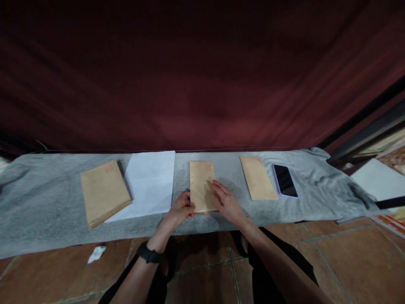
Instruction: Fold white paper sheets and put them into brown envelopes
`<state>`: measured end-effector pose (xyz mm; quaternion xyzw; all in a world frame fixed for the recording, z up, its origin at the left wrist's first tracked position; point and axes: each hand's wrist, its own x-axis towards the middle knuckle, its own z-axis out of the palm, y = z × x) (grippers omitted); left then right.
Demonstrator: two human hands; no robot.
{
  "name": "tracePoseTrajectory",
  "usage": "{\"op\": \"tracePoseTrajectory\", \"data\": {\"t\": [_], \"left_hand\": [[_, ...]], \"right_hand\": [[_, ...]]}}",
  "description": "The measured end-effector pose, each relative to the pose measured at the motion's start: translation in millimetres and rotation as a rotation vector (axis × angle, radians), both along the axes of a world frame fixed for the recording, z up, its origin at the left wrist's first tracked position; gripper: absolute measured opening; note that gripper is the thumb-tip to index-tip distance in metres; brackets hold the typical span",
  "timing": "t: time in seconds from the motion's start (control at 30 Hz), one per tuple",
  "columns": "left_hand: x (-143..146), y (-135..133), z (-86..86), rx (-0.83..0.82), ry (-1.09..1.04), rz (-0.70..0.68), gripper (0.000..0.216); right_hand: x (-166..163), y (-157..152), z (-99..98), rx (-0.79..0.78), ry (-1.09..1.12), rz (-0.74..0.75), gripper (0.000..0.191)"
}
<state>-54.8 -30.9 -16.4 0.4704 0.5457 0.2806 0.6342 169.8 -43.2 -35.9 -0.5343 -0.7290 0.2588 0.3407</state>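
A brown envelope [201, 181] lies on the grey cloth [47, 198] in front of me. My left hand [181, 210] grips its lower left corner with curled fingers. My right hand [225, 201] rests on the envelope's lower right part, fingers stretched flat across it. A black band sits on my left wrist.
A stack of brown envelopes [103, 192] lies at the left, with white paper sheets [148, 184] beside it. Right of my hands lie another brown envelope [258, 177] and a dark phone [284, 180]. A dark red curtain [196, 76] hangs behind. Tiled floor [348, 261] shows below.
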Motion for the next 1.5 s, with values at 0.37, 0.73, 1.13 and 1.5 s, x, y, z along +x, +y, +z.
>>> {"op": "tracePoseTrajectory", "data": {"t": [0.37,0.73,1.13,1.5], "left_hand": [[6,-3,-1.0,0.675,0.79,0.025,0.031],[70,98,-11.2,0.984,0.838,-0.415,0.054],[59,102,-30.3,1.047,0.911,-0.629,0.056],[47,25,-31.2,1.062,0.93,-0.778,0.062]], "right_hand": [[-10,-11,-17.0,0.106,-0.457,0.109,0.059],[5,10,-1.0,0.021,-0.194,0.118,0.045],[16,21,9.4,-0.134,-0.064,0.026,0.042],[24,19,13.1,-0.118,-0.206,-0.097,0.031]]}}
